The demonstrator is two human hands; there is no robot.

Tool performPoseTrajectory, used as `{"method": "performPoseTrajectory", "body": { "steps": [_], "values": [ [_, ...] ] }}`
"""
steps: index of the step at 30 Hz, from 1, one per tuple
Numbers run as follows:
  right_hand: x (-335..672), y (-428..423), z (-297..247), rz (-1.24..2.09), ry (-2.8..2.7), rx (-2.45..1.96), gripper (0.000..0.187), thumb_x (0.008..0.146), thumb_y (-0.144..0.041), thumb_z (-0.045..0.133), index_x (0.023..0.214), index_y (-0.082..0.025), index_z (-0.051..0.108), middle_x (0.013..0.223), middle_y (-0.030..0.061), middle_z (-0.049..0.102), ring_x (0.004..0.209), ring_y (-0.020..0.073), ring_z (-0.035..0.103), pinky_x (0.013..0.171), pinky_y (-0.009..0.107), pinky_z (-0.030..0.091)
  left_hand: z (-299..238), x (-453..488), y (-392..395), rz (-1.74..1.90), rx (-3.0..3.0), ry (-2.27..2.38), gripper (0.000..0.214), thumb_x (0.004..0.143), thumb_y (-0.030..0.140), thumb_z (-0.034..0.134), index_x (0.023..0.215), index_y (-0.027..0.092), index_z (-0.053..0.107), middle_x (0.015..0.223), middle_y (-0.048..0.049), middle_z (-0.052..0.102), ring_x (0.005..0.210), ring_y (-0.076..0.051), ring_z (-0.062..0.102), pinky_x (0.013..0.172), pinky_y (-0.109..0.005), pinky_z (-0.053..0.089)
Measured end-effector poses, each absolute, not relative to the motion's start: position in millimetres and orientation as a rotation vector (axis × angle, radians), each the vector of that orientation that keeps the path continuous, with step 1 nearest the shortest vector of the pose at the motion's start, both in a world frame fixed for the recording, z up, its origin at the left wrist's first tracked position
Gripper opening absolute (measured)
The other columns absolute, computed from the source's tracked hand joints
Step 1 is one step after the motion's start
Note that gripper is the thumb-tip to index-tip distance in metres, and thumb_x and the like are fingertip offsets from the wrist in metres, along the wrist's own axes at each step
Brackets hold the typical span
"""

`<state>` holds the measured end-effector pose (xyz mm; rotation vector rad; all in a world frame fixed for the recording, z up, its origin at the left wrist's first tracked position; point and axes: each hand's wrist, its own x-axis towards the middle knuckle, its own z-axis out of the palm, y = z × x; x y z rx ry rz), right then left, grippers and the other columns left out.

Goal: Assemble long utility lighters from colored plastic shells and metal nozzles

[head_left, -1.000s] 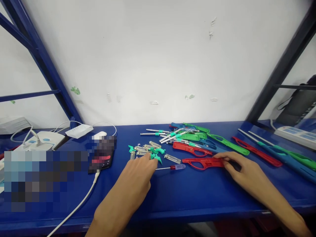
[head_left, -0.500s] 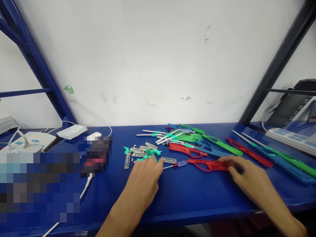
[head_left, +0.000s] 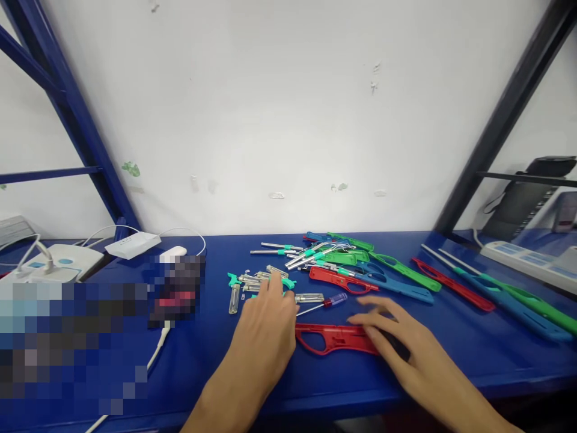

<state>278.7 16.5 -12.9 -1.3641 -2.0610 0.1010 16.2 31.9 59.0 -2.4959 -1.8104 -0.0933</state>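
Observation:
My left hand (head_left: 265, 325) reaches over the near side of several clear lighter fuel tanks (head_left: 259, 278) and small teal plastic pieces (head_left: 288, 284). Its index finger is stretched out; the other fingers are partly hidden. Beside its wrist side lies the left end of a red utility lighter casing half (head_left: 338, 338), hollow side up. My right hand (head_left: 396, 340) is over that casing's right end, covering it, with fingers apart and pointing left. Behind the casing rests a screwdriver (head_left: 334, 300) with a purple and red handle, near one clear tank (head_left: 309, 297).
Behind are metal lighter tubes (head_left: 306, 255), another red casing half (head_left: 338, 278), and green (head_left: 406, 270) and blue casings (head_left: 401, 287). Two long lighters (head_left: 509, 294) lie at right near a power strip (head_left: 527, 258). A white cable (head_left: 157, 343) runs at left.
The red casing half has moved left and toward me, along with my right hand, whose fingers are now spread. My left hand stays by the tanks, its index finger now straighter.

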Motion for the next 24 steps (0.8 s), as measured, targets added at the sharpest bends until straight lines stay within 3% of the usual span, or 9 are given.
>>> {"method": "performPoseTrajectory", "body": {
  "steps": [4,8,13,18,21,24],
  "values": [
    [284,32,12,-0.081,-1.999,-1.368,0.034,0.105,-0.049,0.049,0.111,-0.032,0.079,0.149,0.0117,0.053,0.127,0.0325,0.063,0.105,0.052,0.056,69,1,21,-0.114,-2.422,-1.982,0.032,0.105,0.02,0.046,0.097,0.018,0.077,0.154,-0.0171,0.045,0.123,-0.038,0.06,0.078,-0.044,0.061],
    [314,66,25,-0.224,-2.046,-1.424,0.039,0.104,-0.053,0.049,0.106,-0.032,0.082,0.147,0.0105,0.053,0.126,0.0354,0.061,0.117,0.062,0.041,75,-1,17,-0.168,-2.446,-1.955,0.033,0.105,0.022,0.049,0.091,0.02,0.079,0.152,-0.0119,0.049,0.124,-0.038,0.058,0.077,-0.042,0.06],
    [339,89,7,-0.232,-1.989,-1.495,0.039,0.102,-0.051,0.051,0.105,-0.027,0.081,0.148,0.0127,0.051,0.115,0.0337,0.065,0.111,0.061,0.046,72,7,16,-0.333,-2.684,-1.817,0.017,0.102,0.031,0.067,0.113,0.022,0.076,0.122,-0.0112,0.064,0.119,-0.034,0.06,0.088,-0.045,0.059],
    [344,80,-5,-0.222,-1.915,-1.507,0.04,0.102,-0.053,0.052,0.101,-0.023,0.078,0.126,0.0145,0.067,0.116,0.0363,0.066,0.106,0.057,0.049,66,16,10,-0.277,-2.924,-1.709,0.034,0.098,0.047,0.072,0.118,0.02,0.072,0.131,-0.0137,0.061,0.129,-0.037,0.055,0.099,-0.052,0.055],
    [338,75,-3,-0.202,-1.924,-1.455,0.038,0.104,-0.052,0.052,0.099,-0.025,0.077,0.118,0.0104,0.072,0.112,0.0325,0.069,0.102,0.051,0.052,63,23,8,-0.213,-2.94,-1.657,0.028,0.097,0.039,0.074,0.115,0.018,0.07,0.133,-0.0155,0.06,0.129,-0.038,0.055,0.097,-0.052,0.056],
    [334,76,-3,-0.184,-1.975,-1.396,0.037,0.103,-0.053,0.054,0.096,-0.027,0.079,0.116,0.009,0.074,0.111,0.0324,0.069,0.102,0.052,0.052,61,29,5,-0.219,-2.927,-1.635,0.018,0.101,0.032,0.069,0.112,0.017,0.068,0.127,-0.0159,0.063,0.122,-0.037,0.06,0.089,-0.052,0.06]
  ]
}}
